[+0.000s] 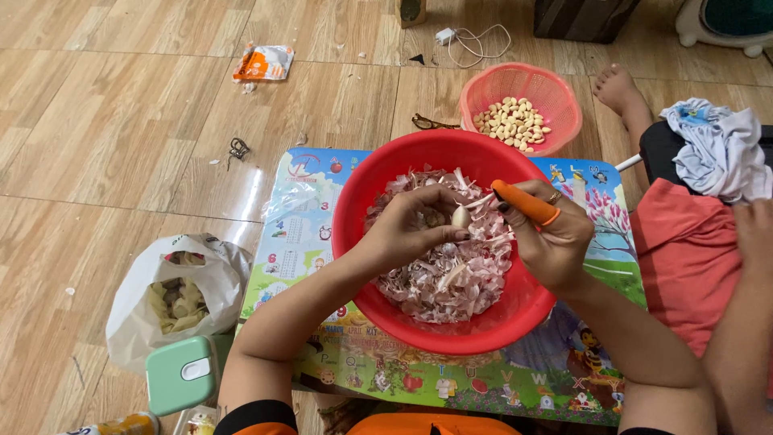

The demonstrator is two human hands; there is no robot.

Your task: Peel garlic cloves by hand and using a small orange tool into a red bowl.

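In the head view, the left hand (415, 221) is held over a large red plastic basin (358, 242), its fingers curled and its thumb and fingertips pinching a single pale garlic clove (460, 217). The clove sits right at the tips of those fingers, pointing toward the other hand. The right hand (547, 238) is just beside it, its fingers wrapped around the orange handle of a small paring knife (525, 202), which lies across the knuckles with its front end aimed at the clove. The blade itself is too small to make out, so whether it touches the clove cannot be told.

Directly beneath both sets of fingers, the basin is heaped with pinkish-white garlic skins (451, 278). The basin rests on a colourful children's picture mat (298, 234) spread on a wood-pattern floor (121, 113).

Beyond the right hand's fingers, farther from the person, stands a smaller pink slotted basket (564, 93) with peeled garlic cloves (511, 122) in its bottom. A pair of dark-framed glasses (431, 123) lies on the floor just left of the basket, and a white charger with its cable (471, 40) lies beyond that.

Out past the left forearm, a white plastic bag (133, 310) sits open on the floor with pale scraps inside, and a mint-green lidded box (181, 374) is just below it. An orange and white wrapper (263, 62) lies well apart. Another person's bare foot (618, 89) shows to the right of the basket.
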